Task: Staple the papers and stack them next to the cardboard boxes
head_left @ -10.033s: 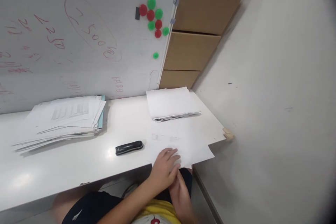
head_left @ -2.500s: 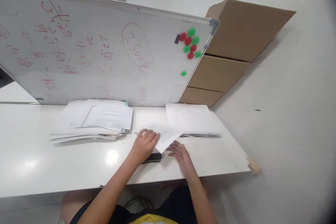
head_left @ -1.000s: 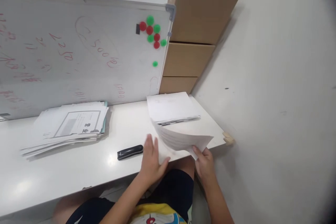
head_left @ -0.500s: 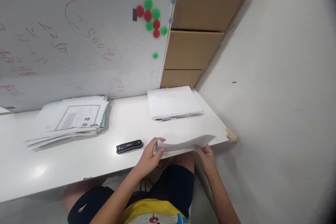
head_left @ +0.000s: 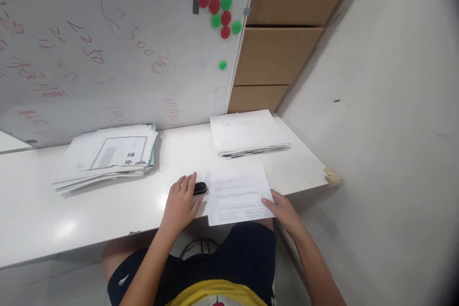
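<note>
My left hand (head_left: 181,201) lies over a black stapler (head_left: 200,188), fingers stretched out and thumb apart. Only the stapler's right end shows; the rest is hidden beneath the hand, and no grip on it can be seen. In my right hand (head_left: 281,208), the right edge of a printed sheet of paper (head_left: 238,196) is held between thumb and fingers. The sheet lies almost flat on the white table, its near edge reaching past the table's front edge.
A thick paper stack (head_left: 111,153) lies at the left and another paper stack (head_left: 251,131) at the back right. Behind them stands a whiteboard (head_left: 150,91) with red and green magnets. Cardboard boxes (head_left: 279,55) and a wall (head_left: 387,129) bound the right side.
My left hand has let go of the sheet and moved left onto the stapler. The sheet, curled up before, now lies nearly flat with its print showing. My right hand still holds it.
</note>
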A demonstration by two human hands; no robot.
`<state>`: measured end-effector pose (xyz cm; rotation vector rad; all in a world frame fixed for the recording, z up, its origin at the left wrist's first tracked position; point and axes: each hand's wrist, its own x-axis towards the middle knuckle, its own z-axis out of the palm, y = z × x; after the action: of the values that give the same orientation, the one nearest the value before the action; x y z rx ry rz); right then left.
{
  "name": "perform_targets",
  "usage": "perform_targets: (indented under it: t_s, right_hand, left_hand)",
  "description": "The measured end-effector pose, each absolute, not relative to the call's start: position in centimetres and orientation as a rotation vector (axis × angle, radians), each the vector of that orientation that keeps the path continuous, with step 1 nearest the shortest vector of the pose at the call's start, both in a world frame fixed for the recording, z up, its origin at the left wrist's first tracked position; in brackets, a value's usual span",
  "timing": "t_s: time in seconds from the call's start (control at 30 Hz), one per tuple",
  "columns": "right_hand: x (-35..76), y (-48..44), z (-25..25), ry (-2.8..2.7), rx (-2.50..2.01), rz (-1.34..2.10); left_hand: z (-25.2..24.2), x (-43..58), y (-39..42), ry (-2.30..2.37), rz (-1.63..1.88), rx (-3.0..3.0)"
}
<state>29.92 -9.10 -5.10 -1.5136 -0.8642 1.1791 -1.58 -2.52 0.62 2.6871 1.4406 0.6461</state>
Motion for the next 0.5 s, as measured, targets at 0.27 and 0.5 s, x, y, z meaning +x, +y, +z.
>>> perform_targets:
  t_s: [0.27,0.5]
  right_hand:
    - [29.9,-9.7,-4.2,-0.907,-1.540,1.165]
    - [29.0,-9.5,-3.0,-0.846,-1.526,1.211]
  left_hand:
    - [-3.2,-3.1,-1.6,1.436,0.544,2.935]
    - [-3.2,-3.4,-1.9,1.418,0.587,2.941]
